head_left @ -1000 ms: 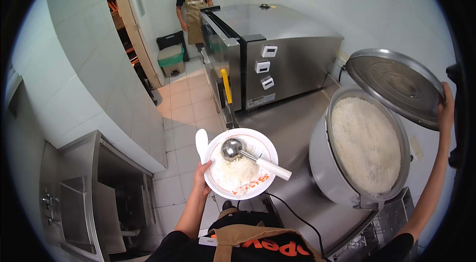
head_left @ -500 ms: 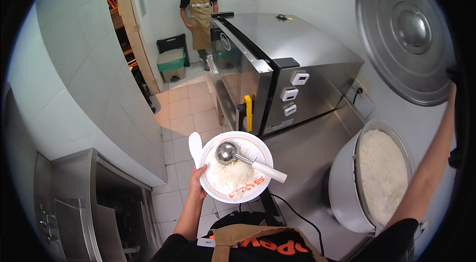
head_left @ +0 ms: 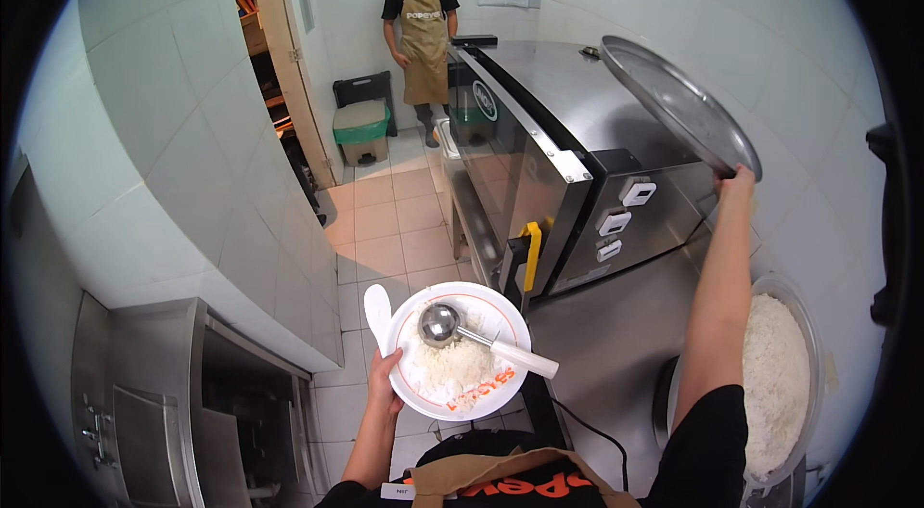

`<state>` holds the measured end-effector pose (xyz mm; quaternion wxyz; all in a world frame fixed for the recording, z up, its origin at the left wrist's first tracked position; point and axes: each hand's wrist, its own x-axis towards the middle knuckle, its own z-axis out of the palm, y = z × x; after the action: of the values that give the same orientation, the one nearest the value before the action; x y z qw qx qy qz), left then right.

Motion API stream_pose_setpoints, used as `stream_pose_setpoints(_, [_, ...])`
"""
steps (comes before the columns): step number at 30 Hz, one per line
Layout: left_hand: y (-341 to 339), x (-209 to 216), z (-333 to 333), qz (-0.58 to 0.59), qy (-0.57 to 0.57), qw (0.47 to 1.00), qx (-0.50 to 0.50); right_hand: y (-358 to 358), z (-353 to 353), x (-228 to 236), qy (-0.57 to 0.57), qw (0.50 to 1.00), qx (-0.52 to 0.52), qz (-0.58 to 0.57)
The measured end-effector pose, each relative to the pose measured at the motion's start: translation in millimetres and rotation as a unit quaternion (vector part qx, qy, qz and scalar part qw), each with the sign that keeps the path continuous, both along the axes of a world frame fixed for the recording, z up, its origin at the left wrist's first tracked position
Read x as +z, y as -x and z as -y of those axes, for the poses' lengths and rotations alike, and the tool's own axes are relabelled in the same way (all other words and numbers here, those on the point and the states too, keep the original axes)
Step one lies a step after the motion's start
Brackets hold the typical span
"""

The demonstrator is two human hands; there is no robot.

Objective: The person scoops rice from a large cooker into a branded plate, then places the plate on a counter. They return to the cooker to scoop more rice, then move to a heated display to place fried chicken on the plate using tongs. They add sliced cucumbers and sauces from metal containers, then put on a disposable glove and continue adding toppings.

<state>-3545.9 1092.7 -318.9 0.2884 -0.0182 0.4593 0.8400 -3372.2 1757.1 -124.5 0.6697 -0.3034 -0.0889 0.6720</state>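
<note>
My left hand (head_left: 384,383) holds a white paper plate (head_left: 500,316) from below at its left rim, level in front of my chest. On the plate lie a mound of white rice (head_left: 452,366) and a metal scoop with a white handle (head_left: 481,339); a white plastic spoon (head_left: 376,305) sticks out beside my fingers. My right hand (head_left: 735,183) is raised and grips the edge of a large round metal lid (head_left: 674,102), which is tilted on edge above the steel counter. Below my right arm stands a big open cooker pot full of white rice (head_left: 780,378).
A large stainless-steel oven (head_left: 563,138) with a yellow door handle stands ahead on the right. A person in a tan apron (head_left: 420,22) stands at the far end of the tiled aisle, by a green-lined bin (head_left: 363,130). Steel cabinets (head_left: 183,393) sit lower left.
My right hand has swung the lid from over the pot up and then forward, tilted over the oven. The view turned left, so the rice pot slid to the right edge. The plate stayed level.
</note>
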Motion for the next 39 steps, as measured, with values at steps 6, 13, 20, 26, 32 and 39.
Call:
stream_pose_setpoints(6, [-4, 8, -10, 0.003, -0.015, 1.0, 0.0, 49, 26, -15, 0.021, 0.997, -0.057, 0.052])
stream_pose_setpoints(13, [-16, 43, -39, 0.011, -0.022, 0.998, -0.051, 46, 16, -33, -0.051, 0.994, 0.011, 0.096])
stream_pose_setpoints(20, [-46, 57, -83, 0.013, -0.039, 0.992, -0.118, -46, 69, -1, -0.135, 0.861, 0.246, 0.425])
stream_pose_setpoints(26, [-69, 85, -125, -0.039, -0.09, 0.965, -0.242, -163, 256, 56, -0.301, 0.506, 0.435, 0.681])
stream_pose_setpoints(32, [-61, 111, -157, -0.072, -0.11, 0.925, -0.357, -177, 435, 21, -0.384, 0.391, 0.38, 0.745])
stream_pose_setpoints(39, [-106, 176, -229, -0.192, -0.158, 0.856, -0.454, -228, 445, 26, -0.365, 0.396, 0.045, 0.841])
